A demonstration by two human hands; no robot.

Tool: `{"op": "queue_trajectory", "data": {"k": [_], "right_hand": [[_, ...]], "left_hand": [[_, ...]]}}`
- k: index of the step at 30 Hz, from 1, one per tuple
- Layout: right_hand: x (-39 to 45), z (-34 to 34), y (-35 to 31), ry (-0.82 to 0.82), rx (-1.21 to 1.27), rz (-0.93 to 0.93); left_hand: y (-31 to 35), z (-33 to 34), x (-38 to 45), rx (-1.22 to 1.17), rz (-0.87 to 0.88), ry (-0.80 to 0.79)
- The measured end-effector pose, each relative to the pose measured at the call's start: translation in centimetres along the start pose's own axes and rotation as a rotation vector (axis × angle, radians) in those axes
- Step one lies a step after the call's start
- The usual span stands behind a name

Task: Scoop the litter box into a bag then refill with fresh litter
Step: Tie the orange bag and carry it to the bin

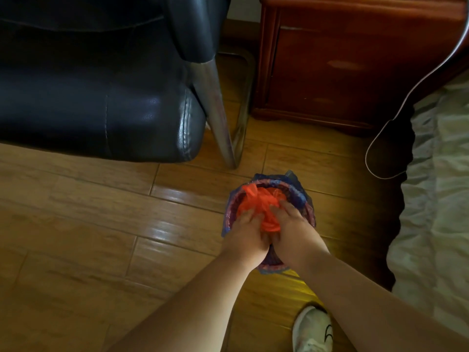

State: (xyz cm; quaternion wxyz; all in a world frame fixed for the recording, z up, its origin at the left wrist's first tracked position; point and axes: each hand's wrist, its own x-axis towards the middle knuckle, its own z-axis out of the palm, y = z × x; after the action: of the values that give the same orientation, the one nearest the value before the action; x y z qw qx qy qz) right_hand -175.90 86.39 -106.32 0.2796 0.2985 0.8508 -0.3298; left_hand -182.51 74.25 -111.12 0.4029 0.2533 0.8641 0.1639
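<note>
A small round bin (303, 196) lined with a blue plastic liner stands on the wooden floor at centre right. An orange plastic bag (258, 199) sits bunched inside it. My left hand (247, 235) and my right hand (291, 232) reach into the bin side by side. Both have their fingers down on the orange bag, with the bag's gathered top rising between them. Whether the fingers curl round the plastic is hard to see. No litter box or scoop is in view.
A black leather chair (101, 97) with chrome legs (218, 115) fills the upper left. A dark red wooden cabinet (355, 59) stands behind the bin. A bed with pale bedding (436, 199) runs along the right, a white cable (375, 163) looping beside it. A white shoe (312, 329) is at the bottom.
</note>
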Motion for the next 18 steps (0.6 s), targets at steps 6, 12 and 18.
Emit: {"op": "queue_trajectory", "data": {"k": [6, 12, 18], "right_hand": [[2.5, 3.0, 1.2, -0.190, -0.176, -0.020], [5.2, 4.6, 2.8, -0.233, -0.175, 0.025], [5.0, 4.1, 2.5, -0.026, 0.008, 0.038]], "left_hand": [[-0.6, 1.2, 2.7, 0.209, -0.087, -0.236], [-1.8, 1.1, 3.9, 0.241, -0.035, -0.121], [-2.2, 0.5, 3.2, 0.040, 0.103, 0.170]]}}
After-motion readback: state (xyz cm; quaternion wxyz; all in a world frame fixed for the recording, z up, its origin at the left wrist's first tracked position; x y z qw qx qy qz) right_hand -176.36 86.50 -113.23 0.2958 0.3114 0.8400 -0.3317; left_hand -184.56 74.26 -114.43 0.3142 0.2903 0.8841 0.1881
